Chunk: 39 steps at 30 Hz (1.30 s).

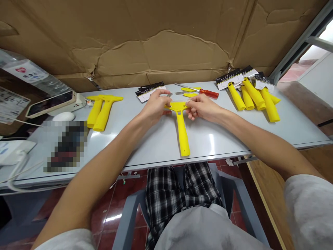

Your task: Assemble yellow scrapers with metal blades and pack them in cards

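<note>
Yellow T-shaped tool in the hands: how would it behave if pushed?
The yellow T-shaped tool is probably stiff, given its straight, thick handle. Its wide crossbar should resist rolling, while the shiny tabletop may let it slide.

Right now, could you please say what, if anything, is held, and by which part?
A yellow T-shaped handle, by its crossbar: left grip and right grip at opposite ends.

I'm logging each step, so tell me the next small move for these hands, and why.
Probably press evenly on the yellow T-shaped plastic handle, along its crossbar: the left hand and right hand pinch its opposite ends.
</note>
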Each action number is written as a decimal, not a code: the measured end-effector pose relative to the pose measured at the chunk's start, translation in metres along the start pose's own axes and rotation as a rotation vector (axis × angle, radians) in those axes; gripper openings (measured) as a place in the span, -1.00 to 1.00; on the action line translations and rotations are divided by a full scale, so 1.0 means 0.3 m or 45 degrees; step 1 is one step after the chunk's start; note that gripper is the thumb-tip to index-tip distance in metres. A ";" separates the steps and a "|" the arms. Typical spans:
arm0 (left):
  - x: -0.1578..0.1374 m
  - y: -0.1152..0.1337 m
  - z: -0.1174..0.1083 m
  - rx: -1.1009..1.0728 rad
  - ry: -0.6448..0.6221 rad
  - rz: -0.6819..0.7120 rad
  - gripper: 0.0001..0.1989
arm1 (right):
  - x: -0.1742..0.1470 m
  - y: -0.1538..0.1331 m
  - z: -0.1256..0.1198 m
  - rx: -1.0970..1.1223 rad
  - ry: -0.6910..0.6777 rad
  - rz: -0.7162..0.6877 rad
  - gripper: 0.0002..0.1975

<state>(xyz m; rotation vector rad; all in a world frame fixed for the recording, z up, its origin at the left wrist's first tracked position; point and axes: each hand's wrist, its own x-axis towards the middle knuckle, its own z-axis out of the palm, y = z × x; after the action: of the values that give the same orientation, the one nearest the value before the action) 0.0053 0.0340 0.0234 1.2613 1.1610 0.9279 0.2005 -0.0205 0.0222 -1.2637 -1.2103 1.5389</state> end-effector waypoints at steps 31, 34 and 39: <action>0.079 -0.017 -0.124 0.907 -0.255 0.938 -0.88 | 0.016 -0.006 -0.048 0.032 0.075 -0.050 -0.86; 0.075 -0.010 -0.129 0.888 -0.275 0.916 -0.81 | 0.016 -0.006 -0.052 0.035 0.069 -0.059 -0.86; 0.064 0.003 -0.129 0.892 -0.291 0.904 -0.82 | 0.020 -0.006 -0.053 0.044 0.074 -0.054 -0.87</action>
<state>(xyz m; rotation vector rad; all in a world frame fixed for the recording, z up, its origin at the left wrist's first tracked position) -0.0286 0.0610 0.0240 2.3811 0.8768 0.8540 0.2151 -0.0114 0.0220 -1.2440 -1.1619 1.4765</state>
